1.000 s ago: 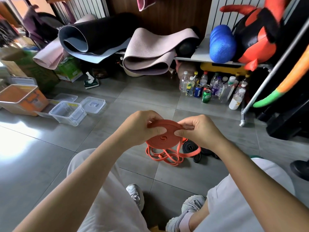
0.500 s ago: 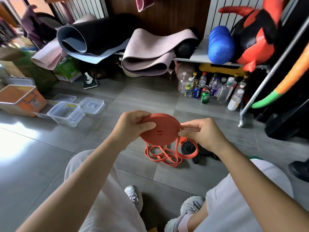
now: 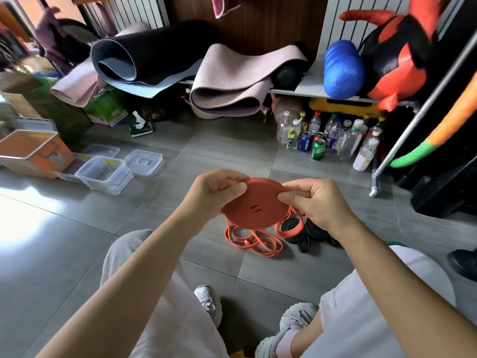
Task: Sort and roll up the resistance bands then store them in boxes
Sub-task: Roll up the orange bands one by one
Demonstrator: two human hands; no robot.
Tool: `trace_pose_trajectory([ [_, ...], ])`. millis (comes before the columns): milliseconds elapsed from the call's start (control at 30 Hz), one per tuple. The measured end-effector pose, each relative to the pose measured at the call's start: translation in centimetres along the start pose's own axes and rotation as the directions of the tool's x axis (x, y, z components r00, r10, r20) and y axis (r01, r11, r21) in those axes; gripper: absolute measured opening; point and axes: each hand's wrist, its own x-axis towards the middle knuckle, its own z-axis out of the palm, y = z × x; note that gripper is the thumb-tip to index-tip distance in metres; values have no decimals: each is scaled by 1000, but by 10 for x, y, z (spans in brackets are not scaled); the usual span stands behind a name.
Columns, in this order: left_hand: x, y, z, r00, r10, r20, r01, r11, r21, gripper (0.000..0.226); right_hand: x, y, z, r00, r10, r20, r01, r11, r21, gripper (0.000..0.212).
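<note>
A flat coil of orange resistance band (image 3: 254,206) is held above the floor between both hands. My left hand (image 3: 211,195) pinches its left rim, thumb on top. Gripping the right rim is my right hand (image 3: 315,202), where the band's free tail runs down. Loose orange band loops (image 3: 251,240) lie on the tiles below, next to black bands (image 3: 304,233) partly hidden by my right wrist. An open clear plastic box (image 3: 103,174) stands to the left with its lid (image 3: 143,161) beside it.
An orange bin (image 3: 31,153) and another clear tray sit at far left. Rolled yoga mats (image 3: 227,78) lie on a low shelf behind. Bottles and cans (image 3: 322,140) cluster under the shelf. A metal rack leg (image 3: 374,187) stands at right. My knees and shoes fill the foreground.
The coil has grown wider and tilted flatter toward me. My hands have shifted round its rim while winding, and the loose band on the floor has shortened slightly.
</note>
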Motion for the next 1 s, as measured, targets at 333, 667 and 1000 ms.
trace_pose_trajectory([
  [333,4,4,5,979,142,143,-199,785,586,25,6,-12,4,994,-5,105,20,990,-141,15],
  [667,15,-9,14,994,104,-18,-89,916,390,14,9,-4,-3,999,24,-31,-28,990,-135,18],
  [1000,36,5,10,988,51,-148,-42,997,65,26,22,-6,-15,993,-40,-109,23,987,-156,26],
])
